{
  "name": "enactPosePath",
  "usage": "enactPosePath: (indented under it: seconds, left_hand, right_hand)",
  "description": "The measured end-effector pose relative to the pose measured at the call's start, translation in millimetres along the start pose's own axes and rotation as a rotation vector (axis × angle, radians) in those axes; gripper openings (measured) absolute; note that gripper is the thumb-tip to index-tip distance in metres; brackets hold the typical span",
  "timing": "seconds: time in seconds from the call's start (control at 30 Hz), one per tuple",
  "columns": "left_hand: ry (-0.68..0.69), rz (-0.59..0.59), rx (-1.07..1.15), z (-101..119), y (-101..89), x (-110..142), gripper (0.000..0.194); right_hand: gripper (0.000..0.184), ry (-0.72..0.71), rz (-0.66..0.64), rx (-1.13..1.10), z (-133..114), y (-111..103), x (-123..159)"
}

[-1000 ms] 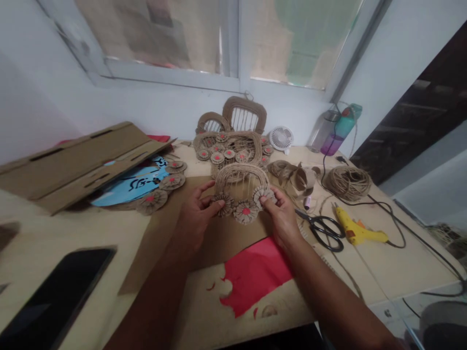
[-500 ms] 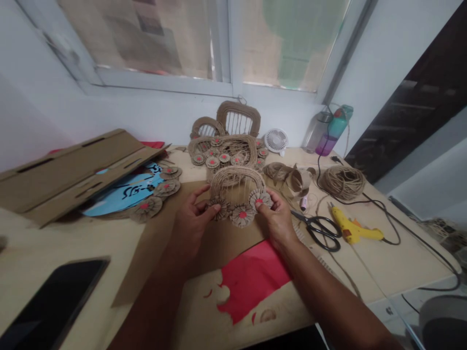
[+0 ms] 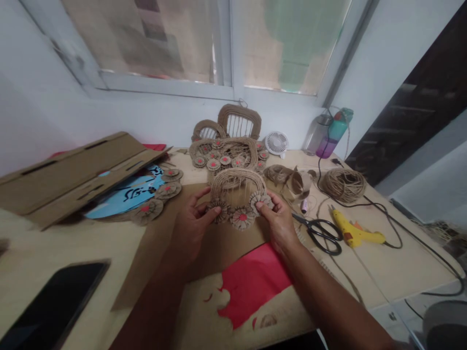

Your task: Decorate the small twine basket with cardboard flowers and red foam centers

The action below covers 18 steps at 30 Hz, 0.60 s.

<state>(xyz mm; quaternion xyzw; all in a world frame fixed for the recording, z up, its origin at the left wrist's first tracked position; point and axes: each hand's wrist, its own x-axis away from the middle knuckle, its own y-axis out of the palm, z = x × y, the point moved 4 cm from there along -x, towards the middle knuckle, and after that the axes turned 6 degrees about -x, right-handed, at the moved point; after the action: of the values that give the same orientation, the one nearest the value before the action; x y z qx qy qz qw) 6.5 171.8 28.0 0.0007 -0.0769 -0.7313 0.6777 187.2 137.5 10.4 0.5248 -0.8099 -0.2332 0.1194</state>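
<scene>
Jute arch between left hand and right hand, both grasping its flowers.

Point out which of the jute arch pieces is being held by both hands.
The nearest jute arch, gripped by left hand and right hand; the other arches lie untouched behind it.

Pale wooden table with scissors, glue gun, twine ball, phone

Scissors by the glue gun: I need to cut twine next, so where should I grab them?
Take the scissors by the black loop handles, coming from the right with the right hand; the loops lie toward the glue gun, blades pointing left.
</scene>
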Motion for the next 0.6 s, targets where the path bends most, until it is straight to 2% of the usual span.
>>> enactPosePath:
  seconds: [0.17, 0.37, 0.6]
  left_hand:
    - [0.017, -0.013, -0.02, -0.9, 0.2, -2.0, 0.072]
    - [0.013, -0.019, -0.058, -0.5, -2.3, -0.7, 0.065]
    - [-0.012, 0.003, 0.046, -0.5, -2.5, -0.7, 0.06]
  right_hand:
    - [0.023, -0.018, 0.02, -0.001, 2.3, -0.4, -0.6]
    - [0.024, -0.021, 0.0, 0.006, 2.3, -0.8, 0.1]
    - [0.028, 0.043, -0.087, -0.009, 2.5, 0.9, 0.5]
